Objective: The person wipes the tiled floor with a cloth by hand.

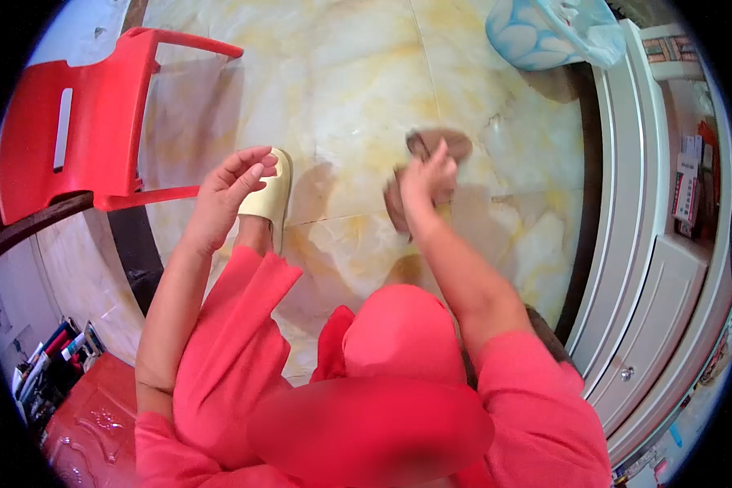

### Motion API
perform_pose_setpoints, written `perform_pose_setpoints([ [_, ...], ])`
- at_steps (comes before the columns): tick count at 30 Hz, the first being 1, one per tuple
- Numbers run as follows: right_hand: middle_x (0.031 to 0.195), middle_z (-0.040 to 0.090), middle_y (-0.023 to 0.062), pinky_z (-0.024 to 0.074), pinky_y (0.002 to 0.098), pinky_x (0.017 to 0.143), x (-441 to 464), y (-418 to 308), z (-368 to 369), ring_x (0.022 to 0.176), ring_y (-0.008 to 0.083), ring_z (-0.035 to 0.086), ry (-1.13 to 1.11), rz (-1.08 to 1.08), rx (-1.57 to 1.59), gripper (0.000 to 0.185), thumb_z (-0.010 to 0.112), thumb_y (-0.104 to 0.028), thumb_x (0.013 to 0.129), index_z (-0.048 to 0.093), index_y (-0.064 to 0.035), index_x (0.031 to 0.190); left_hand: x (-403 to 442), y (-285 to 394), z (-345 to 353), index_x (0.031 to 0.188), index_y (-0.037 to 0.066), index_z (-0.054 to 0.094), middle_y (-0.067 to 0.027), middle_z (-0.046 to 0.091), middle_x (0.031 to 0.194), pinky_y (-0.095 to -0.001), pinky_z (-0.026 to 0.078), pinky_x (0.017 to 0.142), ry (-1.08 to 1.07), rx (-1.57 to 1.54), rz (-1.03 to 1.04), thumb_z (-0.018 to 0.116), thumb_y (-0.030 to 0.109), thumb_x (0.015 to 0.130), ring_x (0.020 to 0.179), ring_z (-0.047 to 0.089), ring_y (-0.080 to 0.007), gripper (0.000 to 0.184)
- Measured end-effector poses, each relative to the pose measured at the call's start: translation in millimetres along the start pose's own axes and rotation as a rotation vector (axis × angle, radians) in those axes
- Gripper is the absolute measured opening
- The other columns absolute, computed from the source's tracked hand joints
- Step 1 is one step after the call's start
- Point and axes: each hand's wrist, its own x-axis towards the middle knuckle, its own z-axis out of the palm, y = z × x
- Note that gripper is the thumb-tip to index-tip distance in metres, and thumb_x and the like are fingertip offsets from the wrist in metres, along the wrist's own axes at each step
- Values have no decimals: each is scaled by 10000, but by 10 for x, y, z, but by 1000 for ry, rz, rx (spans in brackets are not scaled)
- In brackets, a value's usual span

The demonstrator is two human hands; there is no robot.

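My left hand (234, 191) hovers above a pale yellow slipper (270, 195), which is on my left foot. Its fingers are loosely bent, tips a little apart, and I see nothing in them. Further right, my right hand (433, 177) is smeared by motion, its fingers closed around a pair of brown shoes (455, 145). One brown shoe shows beyond the hand, while the other (395, 203) sticks out on its left side. Both shoes are blurred, and my hand covers the part between them.
A red plastic chair (89, 130) is at the left on the marbled tile floor (342, 89). At top right stands a blue and white bin (537, 37) with a bag in it. A pale cabinet (642, 325) runs along the right. Red furniture (98, 415) fills the lower left.
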Motion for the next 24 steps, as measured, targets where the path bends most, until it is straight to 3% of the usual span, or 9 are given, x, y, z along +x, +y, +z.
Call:
perform_pose_setpoints([
  [2,1282,393,191,335,423,1013,447,-542,107,1211,349,367,-96,-5,271,560,549,-208,844,382,-148,1375,-22,-8,-28,1215,56,563,-44,636,1125,-295,452,891,24,-5,9,563,217,941,1071,585,-151,318],
  [5,1268,369,171,322,376,1024,798,-708,-10,1186,318,381,-308,45,893,512,503,-155,853,418,-117,1357,-90,-46,-128,1229,52,537,-82,629,1145,-307,469,889,26,22,4,525,201,957,1059,592,-174,311],
  [9,1084,450,159,354,417,905,126,282,-724,1022,310,434,-163,-943,185,458,589,-81,740,569,-119,1196,-110,-138,-308,1216,57,541,-84,628,1137,-309,472,885,93,-109,-46,514,209,964,1046,596,-174,296],
  [13,1248,438,62,363,536,907,-1011,1118,-1062,1158,313,423,-1135,-1015,-290,315,584,-241,798,584,-253,1112,-139,-108,-386,1210,62,547,-75,629,1120,-312,475,876,152,-180,-70,508,209,968,1031,598,-166,287],
  [14,1303,415,45,372,544,897,-1076,1233,-953,1208,297,403,-1157,-1147,-238,312,584,-271,799,570,-268,1110,-144,-93,-387,1210,63,548,-72,629,1115,-312,476,873,159,-191,-61,507,209,968,1028,598,-163,285],
  [18,1430,341,0,443,491,805,-705,724,-607,1304,269,347,-1034,-1813,-325,377,598,-313,776,536,-295,1148,-242,-130,-463,1203,61,556,-62,629,1109,-311,478,864,176,-202,-9,509,206,967,1017,600,-159,281],
  [20,1377,412,9,454,487,765,-350,108,-562,1296,270,354,-1057,-1561,-341,475,670,-128,666,565,-269,1107,-282,-162,-468,1200,58,558,-58,629,1106,-310,478,861,194,-224,-7,508,202,968,1015,600,-157,278],
  [21,1296,486,13,455,498,737,-74,166,-198,1233,284,421,-706,-1616,0,506,661,-62,617,586,-242,1083,-316,-169,-461,1202,57,557,-58,630,1107,-309,478,861,201,-218,-14,505,199,969,1015,600,-157,278],
  [24,1215,553,41,428,479,802,381,-762,-140,1087,295,510,-438,-1307,-138,453,634,-21,599,626,-193,1018,-456,-166,-472,1200,54,557,-61,632,1102,-309,479,861,234,-179,-4,495,190,972,1011,602,-160,272],
])
